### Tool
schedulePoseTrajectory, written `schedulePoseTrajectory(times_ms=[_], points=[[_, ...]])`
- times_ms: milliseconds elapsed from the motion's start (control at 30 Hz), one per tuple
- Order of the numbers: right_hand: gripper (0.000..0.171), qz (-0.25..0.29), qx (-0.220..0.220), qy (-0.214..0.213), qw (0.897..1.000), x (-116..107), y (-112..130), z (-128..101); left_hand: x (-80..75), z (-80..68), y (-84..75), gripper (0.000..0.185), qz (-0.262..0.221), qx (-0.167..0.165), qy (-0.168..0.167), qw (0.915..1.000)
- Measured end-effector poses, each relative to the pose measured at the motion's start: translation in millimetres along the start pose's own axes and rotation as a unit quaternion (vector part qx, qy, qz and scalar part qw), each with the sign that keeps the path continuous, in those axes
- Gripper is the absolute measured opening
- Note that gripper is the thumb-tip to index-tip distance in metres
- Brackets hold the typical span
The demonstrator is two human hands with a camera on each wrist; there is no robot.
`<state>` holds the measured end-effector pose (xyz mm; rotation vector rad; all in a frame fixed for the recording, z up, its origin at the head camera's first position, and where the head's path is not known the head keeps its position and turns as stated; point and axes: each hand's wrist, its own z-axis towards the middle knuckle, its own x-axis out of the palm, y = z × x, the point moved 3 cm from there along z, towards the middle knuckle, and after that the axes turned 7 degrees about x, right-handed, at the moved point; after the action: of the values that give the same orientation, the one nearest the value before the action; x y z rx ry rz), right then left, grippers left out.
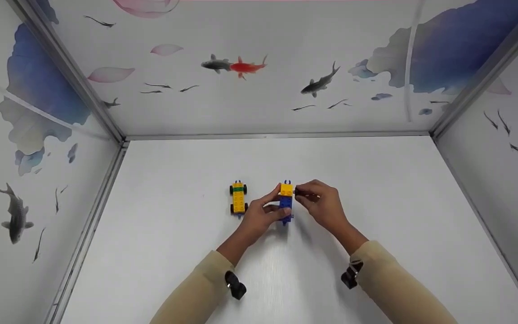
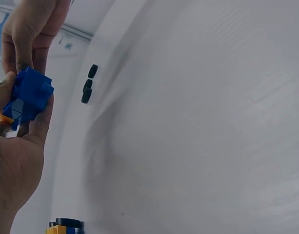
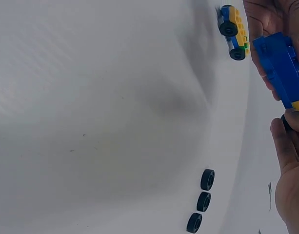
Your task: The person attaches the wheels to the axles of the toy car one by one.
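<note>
My left hand [image 1: 259, 218] grips a building-block car [image 1: 286, 202], a blue base with yellow blocks at its far end, held above the white table. Stub axles stick out on its right side. With thumb and fingers my right hand [image 1: 326, 204] pinches a small black wheel [image 3: 286, 122] against the axle near the yellow end. Fingers hide much of that wheel. In the left wrist view the blue end of the car faces the camera.
A second car [image 1: 238, 198], yellow with a green band and black wheels, stands on the table [image 1: 173, 252] left of my left hand. Three loose black wheels [image 3: 203, 201] stand in a row on the tabletop. Printed panels [image 1: 263, 108] wall the table's back and sides.
</note>
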<state>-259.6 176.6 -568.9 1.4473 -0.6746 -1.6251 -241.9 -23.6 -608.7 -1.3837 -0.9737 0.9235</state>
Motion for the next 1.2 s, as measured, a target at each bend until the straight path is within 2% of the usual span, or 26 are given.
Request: schedulePoseTrajectory(times_ms=[167,433,767,1200], points=[[0.028,0.003,-0.013,-0.003,1.000,1.0,4.0,-2.2,0.9,-2.2,-2.6,0.078,0.007,-0.017,-0.002,0.9998],[0.030,-0.020,-0.031,-0.007,0.999,3.1,6.1,-5.8,5.8,-5.2,-5.3,0.079,-0.022,-0.035,-0.005,0.9991],[0.030,-0.018,-0.077,-0.030,0.996,4.9,7.4,-5.1,5.8,-1.1,-4.8,0.081,-0.066,-0.037,-0.001,0.9972],[0.025,-0.036,-0.116,-0.038,0.992,5.8,8.5,-5.4,5.5,-2.2,-3.4,0.082,-0.066,-0.050,-0.001,0.9965]])
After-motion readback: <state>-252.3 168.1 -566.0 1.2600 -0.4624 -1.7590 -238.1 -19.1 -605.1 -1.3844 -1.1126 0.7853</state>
